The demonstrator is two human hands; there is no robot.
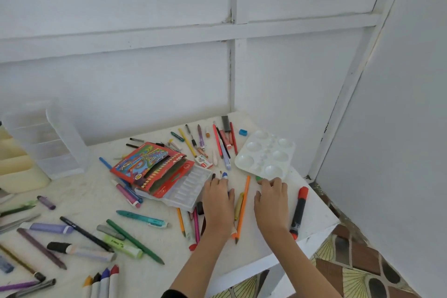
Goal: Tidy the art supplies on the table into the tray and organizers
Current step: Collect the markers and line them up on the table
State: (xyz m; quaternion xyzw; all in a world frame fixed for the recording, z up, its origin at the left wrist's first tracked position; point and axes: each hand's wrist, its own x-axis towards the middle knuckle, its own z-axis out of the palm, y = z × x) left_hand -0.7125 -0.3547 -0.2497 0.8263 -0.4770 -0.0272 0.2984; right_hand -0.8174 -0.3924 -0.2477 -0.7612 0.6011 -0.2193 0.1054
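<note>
Between our 2 hands the orange pencil [242, 208] runs away from us, tip toward us. Our left hand [219, 201] lies flat over pens [225, 175]. Our right hand [272, 201] half hides a green thing [258, 178]; we cannot tell its grip.

Bare table [92, 184] left of pencil box [154, 164], palette [264, 152] blocking right corner

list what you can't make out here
Head view only:
Most of the green thing lies under the right hand; what it is, and whether the fingers pinch it, is hidden.
The back of the left hand hides whether it grips the pens beneath.
The cream organizer is cut off by the left edge.
The markers are cut off by the bottom edge.
The print on the red box is too blurred to read.
</note>
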